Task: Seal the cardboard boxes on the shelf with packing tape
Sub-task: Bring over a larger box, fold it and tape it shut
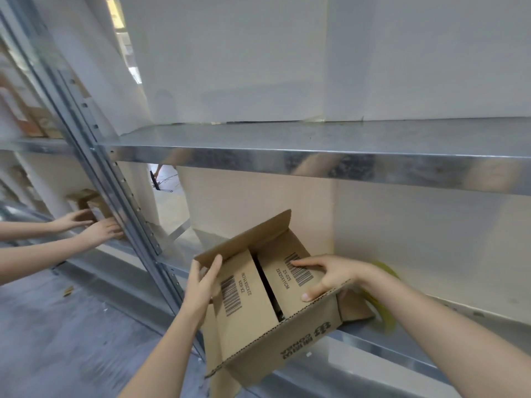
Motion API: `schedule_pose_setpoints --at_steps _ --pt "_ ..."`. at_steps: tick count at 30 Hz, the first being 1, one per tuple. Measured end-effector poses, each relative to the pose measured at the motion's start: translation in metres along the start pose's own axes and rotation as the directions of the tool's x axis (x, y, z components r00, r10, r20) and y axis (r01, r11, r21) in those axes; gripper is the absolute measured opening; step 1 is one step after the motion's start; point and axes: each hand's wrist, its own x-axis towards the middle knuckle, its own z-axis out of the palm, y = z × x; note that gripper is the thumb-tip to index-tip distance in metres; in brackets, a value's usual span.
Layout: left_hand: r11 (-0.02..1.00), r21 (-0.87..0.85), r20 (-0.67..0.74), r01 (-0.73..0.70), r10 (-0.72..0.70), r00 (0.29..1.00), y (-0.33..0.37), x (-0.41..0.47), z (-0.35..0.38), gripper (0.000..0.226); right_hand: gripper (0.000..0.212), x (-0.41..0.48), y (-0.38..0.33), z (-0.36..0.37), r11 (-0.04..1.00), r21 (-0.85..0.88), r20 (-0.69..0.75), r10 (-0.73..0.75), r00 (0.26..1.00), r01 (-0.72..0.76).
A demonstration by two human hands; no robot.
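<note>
Brown corrugated cardboard box [250,297], tilted, 6 o'clock, on grey metal shelf [373,347]. Left hand [202,280] grips its 9 o'clock flap; right hand [326,275] presses its 3 o'clock flap, fingers flat.

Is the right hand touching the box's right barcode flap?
Touching. The head view shows the right hand with fingers laid flat on the right flap, over its barcode.
</note>
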Motion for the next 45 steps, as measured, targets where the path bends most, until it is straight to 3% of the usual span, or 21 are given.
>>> schedule_pose_setpoints --at_steps 4,7,10,11,13,15,17,19,22,26,28,30,34,45 --pt "0.989 0.011 0.11 0.148 -0.149 0.983 -0.003 -0.013 -0.006 0.061 0.078 -0.004 -0.005 0.006 1.0 0.014 -0.038 -0.004 0.999 0.004" --pt "0.988 0.123 0.1 0.091 -0.104 0.99 0.0 -0.019 0.0 0.033 0.065 -0.004 -0.004 0.005 0.999 0.036 -0.102 -0.026 0.994 0.03" --pt "0.976 0.217 0.026 0.012 -0.018 1.0 -0.003 -0.024 0.004 0.029 0.035 -0.015 -0.004 0.005 0.939 0.342 -0.159 0.028 0.987 0.028" --pt "0.981 0.196 0.011 0.008 -0.01 1.0 -0.003 -0.025 0.004 0.028 0.04 -0.02 0.0 0.004 0.872 0.488 -0.124 0.052 0.991 0.016" --pt "0.996 0.088 0.029 0.012 -0.014 0.999 -0.004 -0.024 0.003 0.026 0.075 -0.031 0.011 0.0 0.779 0.627 -0.027 -0.012 1.0 0.027" --pt "0.998 0.061 0.03 0.003 -0.005 1.0 0.001 -0.024 0.004 0.031 0.097 -0.041 0.018 -0.002 0.81 0.584 0.01 -0.07 0.997 0.051" --pt "0.995 0.101 0.017 0.016 -0.017 1.0 0.005 -0.021 0.005 0.043 0.076 -0.049 0.016 0.002 0.886 0.462 -0.04 -0.032 0.999 0.047" --pt "0.997 -0.031 0.047 0.069 -0.068 0.997 0.008 -0.015 0.009 0.037 0.053 -0.049 0.007 0.009 0.924 0.376 -0.219 0.018 0.975 0.067" --pt "0.984 -0.131 0.058 0.119 -0.112 0.992 0.017 -0.014 0.01 0.017 0.07 -0.044 -0.001 0.015 0.928 0.362 -0.452 0.092 0.887 0.088" --pt "0.986 -0.14 0.027 0.091 -0.088 0.996 0.026 -0.028 0.006 0.033 0.097 -0.047 -0.004 0.012 0.926 0.365 -0.446 0.083 0.891 0.097" --pt "0.981 -0.16 0.071 0.112 -0.102 0.992 0.03 -0.035 0.005 0.044 0.093 -0.054 -0.005 0.011 0.931 0.355 -0.457 0.092 0.885 0.086" --pt "0.991 -0.111 0.13 0.076 -0.062 0.99 0.035 -0.043 0.009 0.035 0.089 -0.063 -0.005 0.014 0.931 0.355 -0.454 0.09 0.887 0.087" --pt "1.0 -0.024 0.105 0.003 0.0 0.995 0.045 -0.06 0.018 0.044 0.082 -0.085 -0.006 0.017 0.935 0.343 -0.471 0.084 0.878 0.094" --pt "0.994 -0.109 0.154 0.001 0.016 0.988 0.068 -0.095 0.052 0.042 0.082 -0.144 0.003 0.01 0.939 0.332 -0.551 0.114 0.827 0.092"
